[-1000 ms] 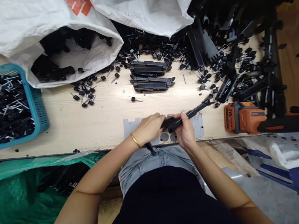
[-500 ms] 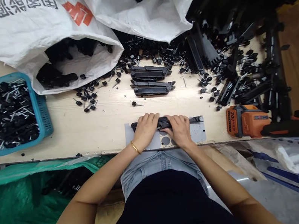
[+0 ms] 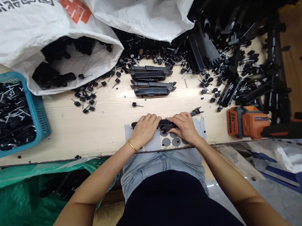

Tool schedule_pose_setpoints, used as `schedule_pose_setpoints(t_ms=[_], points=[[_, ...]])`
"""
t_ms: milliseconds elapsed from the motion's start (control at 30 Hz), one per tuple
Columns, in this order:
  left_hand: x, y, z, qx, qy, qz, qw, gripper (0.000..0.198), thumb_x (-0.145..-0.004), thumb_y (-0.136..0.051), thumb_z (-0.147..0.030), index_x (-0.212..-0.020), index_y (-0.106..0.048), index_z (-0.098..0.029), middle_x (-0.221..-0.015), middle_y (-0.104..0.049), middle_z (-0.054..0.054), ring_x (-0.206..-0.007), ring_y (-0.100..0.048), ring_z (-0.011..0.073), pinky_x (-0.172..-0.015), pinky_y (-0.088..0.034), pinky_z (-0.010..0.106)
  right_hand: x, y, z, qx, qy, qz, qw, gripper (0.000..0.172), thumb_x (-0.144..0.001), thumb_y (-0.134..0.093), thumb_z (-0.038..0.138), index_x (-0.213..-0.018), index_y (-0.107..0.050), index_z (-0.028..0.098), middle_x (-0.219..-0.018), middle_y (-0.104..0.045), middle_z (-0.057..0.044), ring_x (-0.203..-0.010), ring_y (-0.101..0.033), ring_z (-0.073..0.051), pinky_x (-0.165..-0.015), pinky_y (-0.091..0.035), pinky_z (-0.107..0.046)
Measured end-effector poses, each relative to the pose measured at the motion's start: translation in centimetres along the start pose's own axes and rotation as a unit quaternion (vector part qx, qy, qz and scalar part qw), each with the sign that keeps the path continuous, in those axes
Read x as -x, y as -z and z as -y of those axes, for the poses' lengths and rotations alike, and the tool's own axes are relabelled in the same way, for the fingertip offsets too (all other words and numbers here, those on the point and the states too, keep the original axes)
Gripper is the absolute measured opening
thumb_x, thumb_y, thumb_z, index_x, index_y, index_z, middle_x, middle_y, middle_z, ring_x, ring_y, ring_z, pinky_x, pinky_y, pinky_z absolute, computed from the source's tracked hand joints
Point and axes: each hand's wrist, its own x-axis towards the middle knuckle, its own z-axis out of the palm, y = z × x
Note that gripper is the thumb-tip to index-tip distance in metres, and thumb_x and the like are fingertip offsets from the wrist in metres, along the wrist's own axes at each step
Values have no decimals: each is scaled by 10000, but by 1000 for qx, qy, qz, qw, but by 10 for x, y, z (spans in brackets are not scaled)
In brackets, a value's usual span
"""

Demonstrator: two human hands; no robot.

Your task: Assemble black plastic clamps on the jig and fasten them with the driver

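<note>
Left hand [image 3: 145, 129]: one; fingers laid together and curled over the left end of the black jointed piece [image 3: 164, 122]. Right hand [image 3: 184, 128]: one; thumb and fingers pinching the same piece, its forked tip emerging at right. Piece location: over the grey plate [image 3: 153, 144], at the near edge of the worktop [image 3: 98, 127].

Hazards, judged: the piece could pivot or slip if one hand presses harder than the other; loosened there, it could drop over the near edge. Fingers cover much of the joint, so a crooked fit could pass unnoticed. Stray knobs could get under the piece if swept nearer. The right forearm, swung outward, could knock the orange power tool [image 3: 246, 121].

Count:
- Jointed piece in hand: one, or two parts meeting; cannot tell.
- Folded black pieces [image 3: 154, 90], mid-worktop: two, one beyond the other.
- Lone pinned knob [image 3: 134, 104], just nearer: one.
- Bare pin [image 3: 186, 82], to their right: one.
- Blue basket [image 3: 42, 119], left: one; heaped knobs uncountable.
- White sacks [image 3: 24, 30], far: two.
- Green sack [image 3: 11, 213], near left: one.
- Power tool, right: one.
</note>
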Motion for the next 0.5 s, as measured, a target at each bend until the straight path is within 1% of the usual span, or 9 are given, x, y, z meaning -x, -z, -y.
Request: schedule_pose_setpoints(t_ms=[67,133,200,233,267,333,400,433,500], points=[[0,-1,-2,3,2,-2,1000,325,-903,-372,-86,-1192,-515,-127,-1017,-585,102,-965,-520,237,-815,-417,339,1,2,7,-5,-21,7,1000,344,-891,-554,396,-1149,-623,179,-919,-661,-81,-873,-543,-236,-849,-325,-392],[1,2,-2,25,6,-5,1000,334,-878,-408,-89,-1192,-520,-125,-1021,-589,104,-971,-528,245,-820,-432,353,0,9,10,-35,-34,31,998,358,-868,-590,408,-1145,-620,183,-950,-667,-88,-907,-555,-254,-861,-342,-409],[2,7,0,89,-2,-17,996,362,-866,-456,-126,-1225,-504,-125,-1075,-592,107,-1007,-537,242,-850,-450,358,-5,22,6,-111,-38,62,991,355,-852,-610,422,-1123,-624,194,-992,-673,-88,-937,-577,-257,-860,-384,-408],[2,11,3,132,-5,-30,991,378,-870,-466,-147,-1246,-491,-128,-1111,-590,105,-1026,-543,230,-868,-459,347,-8,30,1,-153,-47,65,985,332,-859,-599,418,-1107,-628,199,-1008,-674,-85,-941,-590,-250,-847,-412,-396],[3,15,8,174,-2,-49,984,377,-879,-462,-161,-1254,-487,-134,-1139,-588,101,-1040,-549,213,-885,-464,330,-13,39,-6,-181,-68,53,980,300,-872,-578,399,-1088,-633,199,-1017,-674,-84,-934,-602,-240,-826,-439,-381],[2,23,23,221,41,-97,970,332,-900,-421,-155,-1218,-517,-151,-1130,-596,85,-1028,-565,182,-896,-470,304,-26,54,-23,-171,-144,-13,975,235,-887,-527,315,-1039,-645,179,-1010,-673,-94,-886,-617,-223,-786,-470,-362],[0,29,43,198,121,-136,963,287,-900,-408,-143,-1138,-568,-160,-1062,-608,80,-998,-571,194,-892,-473,325,-45,67,-39,-90,-223,-85,967,213,-861,-504,222,-995,-654,151,-981,-672,-112,-845,-613,-224,-797,-471,-374],[-2,30,53,171,158,-141,962,262,-889,-432,-148,-1099,-589,-161,-1036,-607,85,-997,-565,214,-891,-472,348,-55,72,-46,-48,-248,-105,962,212,-842,-503,193,-978,-656,142,-974,-671,-120,-845,-609,-231,-820,-463,-387],[-4,29,70,121,204,-121,964,223,-854,-496,-152,-1043,-614,-165,-1015,-599,98,-1007,-550,252,-878,-472,379,-72,81,-55,14,-274,-120,954,206,-824,-502,186,-952,-656,141,-974,-662,-134,-883,-599,-257,-862,-443,-419]])
